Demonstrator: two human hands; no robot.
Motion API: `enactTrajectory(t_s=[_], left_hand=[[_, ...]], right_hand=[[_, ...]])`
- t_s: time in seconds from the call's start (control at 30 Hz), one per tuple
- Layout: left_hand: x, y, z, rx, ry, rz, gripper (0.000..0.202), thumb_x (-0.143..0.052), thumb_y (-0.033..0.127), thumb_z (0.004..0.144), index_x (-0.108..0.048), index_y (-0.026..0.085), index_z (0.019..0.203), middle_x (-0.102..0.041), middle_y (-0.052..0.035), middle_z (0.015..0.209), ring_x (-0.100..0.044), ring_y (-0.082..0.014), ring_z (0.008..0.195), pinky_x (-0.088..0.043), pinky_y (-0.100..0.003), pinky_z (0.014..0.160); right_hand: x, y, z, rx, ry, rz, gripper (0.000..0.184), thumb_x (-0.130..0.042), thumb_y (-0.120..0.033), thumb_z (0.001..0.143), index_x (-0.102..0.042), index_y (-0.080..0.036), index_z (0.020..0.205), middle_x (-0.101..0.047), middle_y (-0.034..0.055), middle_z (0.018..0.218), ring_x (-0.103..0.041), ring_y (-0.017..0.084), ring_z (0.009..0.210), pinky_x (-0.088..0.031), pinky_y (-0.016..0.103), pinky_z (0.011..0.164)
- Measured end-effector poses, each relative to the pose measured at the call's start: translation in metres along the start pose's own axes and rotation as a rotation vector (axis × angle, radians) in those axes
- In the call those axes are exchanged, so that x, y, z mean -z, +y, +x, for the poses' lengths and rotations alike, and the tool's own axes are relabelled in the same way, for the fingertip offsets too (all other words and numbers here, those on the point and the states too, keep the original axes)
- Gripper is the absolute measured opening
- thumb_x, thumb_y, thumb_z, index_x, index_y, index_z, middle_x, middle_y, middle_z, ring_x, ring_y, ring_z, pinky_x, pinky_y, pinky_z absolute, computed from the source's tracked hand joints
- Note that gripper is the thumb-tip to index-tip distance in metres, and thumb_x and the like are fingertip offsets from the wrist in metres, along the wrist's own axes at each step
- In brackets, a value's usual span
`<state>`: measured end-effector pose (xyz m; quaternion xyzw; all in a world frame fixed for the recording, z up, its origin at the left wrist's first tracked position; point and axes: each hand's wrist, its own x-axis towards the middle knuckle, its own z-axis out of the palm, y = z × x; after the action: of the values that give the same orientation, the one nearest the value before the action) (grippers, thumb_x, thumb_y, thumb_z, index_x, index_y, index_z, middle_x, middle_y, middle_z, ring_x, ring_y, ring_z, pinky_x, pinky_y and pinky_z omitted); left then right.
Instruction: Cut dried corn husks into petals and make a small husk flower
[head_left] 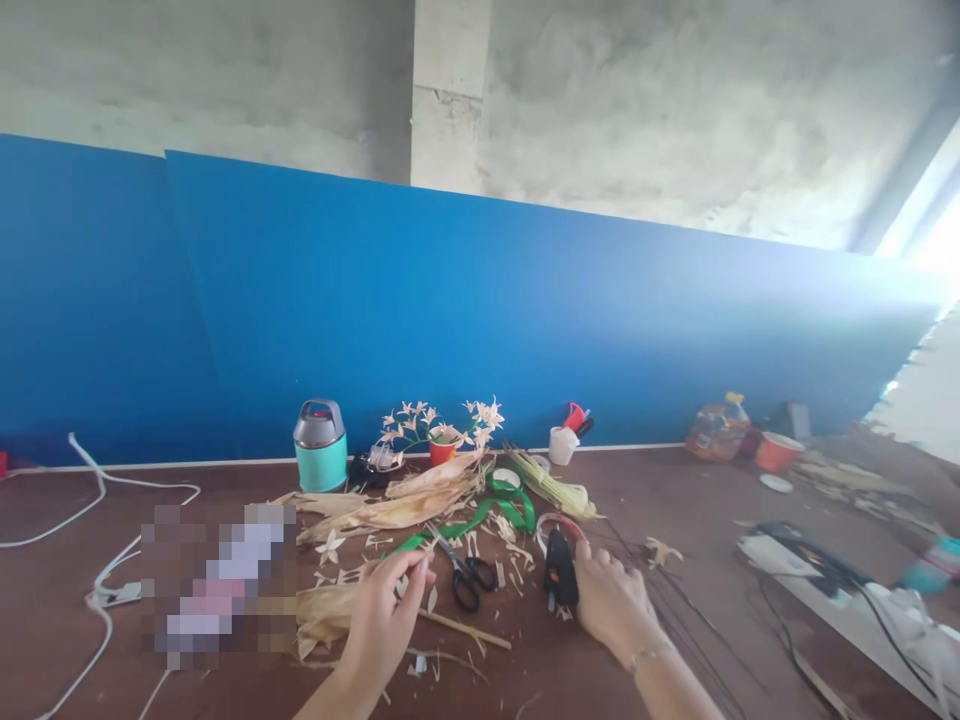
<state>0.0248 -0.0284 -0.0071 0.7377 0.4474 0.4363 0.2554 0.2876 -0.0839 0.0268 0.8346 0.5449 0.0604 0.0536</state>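
Note:
My left hand (386,605) is closed in a pinch over the husk scraps; whatever lies between thumb and fingertip is too small to name. A pair of scissors (466,580) with black handles lies just right of it. My right hand (611,595) has its fingers curled against a small black device (559,570) with an orange mark, whose kind I cannot make out. Behind this device is a red and white ring (564,527). A green ribbon (465,525) winds between dried corn husks (405,505) and small cut pieces. A thin stick (465,628) lies near my left wrist.
At the back stand a turquoise container (322,462), pale flowers in an orange cup (444,450) and a white cup (562,446) holding tools. A bundle of pale stalks (553,485) lies before them. White cables (105,600) run along the left; a power strip (847,610) lies right.

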Motion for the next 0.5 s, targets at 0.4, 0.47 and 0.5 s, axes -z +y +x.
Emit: enactTrajectory(t_s=[0.4, 0.47, 0.5], left_hand=[[0.004, 0.001, 0.007, 0.195, 0.051, -0.332, 0.035, -0.049, 0.045, 0.079, -0.068, 0.015, 0.085, -0.071, -0.0070, 0.070, -0.065, -0.0223, 0.072, -0.049, -0.030, 0.069], [0.004, 0.000, 0.007, 0.215, 0.050, -0.351, 0.036, -0.050, 0.046, 0.078, -0.068, 0.015, 0.085, -0.070, -0.0068, 0.069, -0.065, -0.0218, 0.069, -0.049, -0.029, 0.066], [0.004, 0.000, 0.007, 0.226, 0.050, -0.360, 0.037, -0.051, 0.047, 0.078, -0.068, 0.015, 0.085, -0.070, -0.0067, 0.068, -0.064, -0.0217, 0.068, -0.049, -0.028, 0.064]], right_hand=[[-0.003, 0.018, 0.032, 0.018, -0.033, 0.292, 0.051, -0.042, -0.006, 0.067, -0.052, -0.015, 0.116, -0.060, 0.0171, 0.106, -0.059, 0.030, 0.096, -0.041, 0.032, 0.069], [0.001, 0.021, 0.033, 0.043, -0.118, 0.366, 0.052, -0.042, -0.009, 0.068, -0.050, -0.016, 0.119, -0.064, 0.0142, 0.098, -0.062, 0.028, 0.087, -0.041, 0.031, 0.065], [0.005, 0.022, 0.032, 0.022, -0.116, 0.379, 0.049, -0.042, -0.012, 0.069, -0.050, -0.015, 0.117, -0.065, 0.0137, 0.094, -0.063, 0.028, 0.082, -0.041, 0.031, 0.063]])
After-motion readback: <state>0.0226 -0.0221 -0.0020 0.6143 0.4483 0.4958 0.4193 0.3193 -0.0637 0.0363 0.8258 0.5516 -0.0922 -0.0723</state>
